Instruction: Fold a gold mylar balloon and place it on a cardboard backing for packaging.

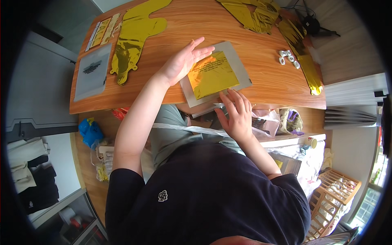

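Observation:
A flat translucent bag [241,72] lies tilted near the table's front edge, with a folded gold foil sheet [218,83] on or inside it; I cannot tell which. Dark print crosses the foil's upper part. My left hand [182,63] is raised at the bag's left side, fingers stretched out, palm partly turned up, holding nothing. At the bag's near edge, my right hand [238,112] has its fingers spread, the fingertips touching or just short of the edge. To the left, an uninflated gold foil balloon [136,34] lies flat on the wooden table [192,20].
Frosted bags [92,71] lie at the table's left, below strips of cards [104,30]. More gold foil [261,18] is at the far right, with a long foil piece [304,61] along the right edge. Small white rolls [290,58] sit beside it. A white strip [192,128] crosses my lap.

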Action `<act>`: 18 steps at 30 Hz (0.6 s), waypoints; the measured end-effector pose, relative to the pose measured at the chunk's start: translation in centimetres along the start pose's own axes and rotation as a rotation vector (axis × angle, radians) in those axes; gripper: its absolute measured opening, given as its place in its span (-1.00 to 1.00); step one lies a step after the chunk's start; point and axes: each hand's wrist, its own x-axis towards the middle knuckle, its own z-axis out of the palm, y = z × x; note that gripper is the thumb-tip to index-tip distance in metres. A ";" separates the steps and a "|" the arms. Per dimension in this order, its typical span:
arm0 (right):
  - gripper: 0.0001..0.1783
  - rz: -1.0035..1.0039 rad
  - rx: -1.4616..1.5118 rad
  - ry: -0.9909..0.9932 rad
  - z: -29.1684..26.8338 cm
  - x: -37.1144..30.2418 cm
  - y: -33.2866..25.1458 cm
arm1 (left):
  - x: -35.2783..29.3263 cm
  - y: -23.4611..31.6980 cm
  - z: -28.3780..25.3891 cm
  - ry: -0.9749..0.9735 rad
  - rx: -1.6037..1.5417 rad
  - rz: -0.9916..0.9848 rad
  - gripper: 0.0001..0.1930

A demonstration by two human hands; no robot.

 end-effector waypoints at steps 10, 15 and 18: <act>-0.52 0.075 0.038 -0.148 -1.4 1.2 2.2 | -2.3 2.5 3.5 -0.001 1.280 -0.185 -0.51; -0.53 0.053 0.094 -0.145 -1.4 2.1 2.2 | -0.5 -0.8 1.1 -0.204 1.750 0.325 -0.41; -0.53 0.032 0.133 -0.125 -1.3 2.0 2.2 | -0.3 -2.1 0.3 -0.292 1.804 0.298 -0.36</act>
